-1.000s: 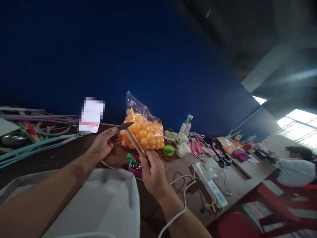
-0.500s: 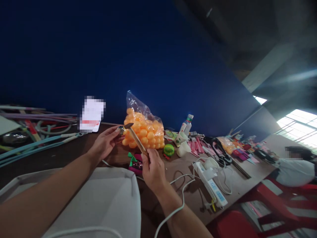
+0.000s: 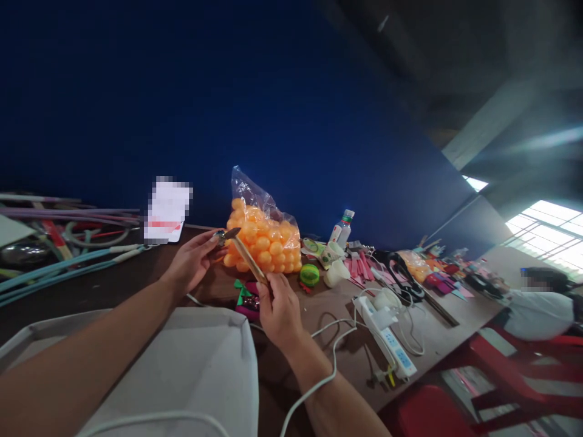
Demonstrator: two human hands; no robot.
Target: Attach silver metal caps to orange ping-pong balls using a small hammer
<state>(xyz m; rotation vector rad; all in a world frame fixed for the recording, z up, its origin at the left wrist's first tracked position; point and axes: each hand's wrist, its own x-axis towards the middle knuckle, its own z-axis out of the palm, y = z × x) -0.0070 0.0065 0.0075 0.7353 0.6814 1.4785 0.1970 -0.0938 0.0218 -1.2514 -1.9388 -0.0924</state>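
Note:
My right hand is wrapped round the wooden handle of a small hammer, its dark head pointing up and left. My left hand pinches a small shiny dark piece between its fingertips. The hammer's head is right beside that piece; whether they touch I cannot tell. Behind both hands stands a clear plastic bag of orange balls. Below the hammer lies a purple item with a green bow, partly covered by my right hand.
A white box fills the near left. A white cable crosses my right forearm, and a power strip lies to the right. A phone leans at the back, near blue cords. A person sits far right.
The hammer has dipped slightly, its head shifting a little left toward the piece in my left hand. Both hands keep their grips, and the rest looks much the same.

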